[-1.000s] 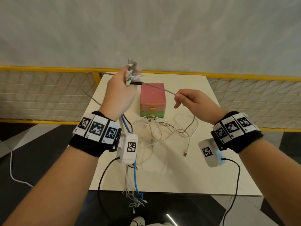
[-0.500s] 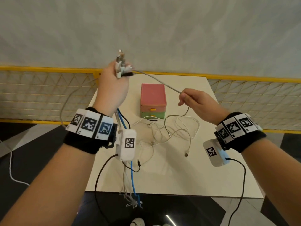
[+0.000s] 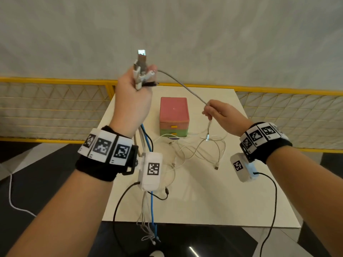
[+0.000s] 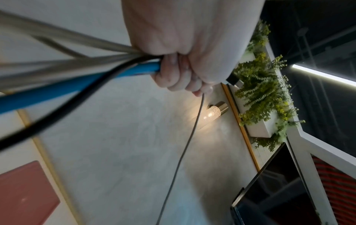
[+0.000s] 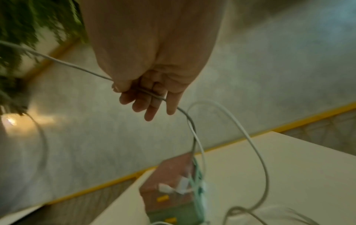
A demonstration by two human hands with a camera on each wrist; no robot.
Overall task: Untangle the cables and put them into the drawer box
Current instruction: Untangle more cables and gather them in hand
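While the left hand (image 3: 131, 101) is raised above the surface (image 3: 213, 199), its grip is closed around a bundle of cables (image 3: 146, 143), with plug ends poking out above the fist and the blue and black strands hanging past the wrist over the near edge. A grey cable (image 3: 185, 88) runs from that fist to the right hand (image 3: 222, 115), whose grip pinches it. Loose white cables (image 3: 202, 151) lie tangled just in front of the drawer box (image 3: 174, 115).

We are raising our left hand (image 3: 132, 101) with its plugs, drawing the thin grey cable (image 3: 182, 87) through our right hand (image 3: 221, 115), lifting its end off the counter (image 3: 204, 201).
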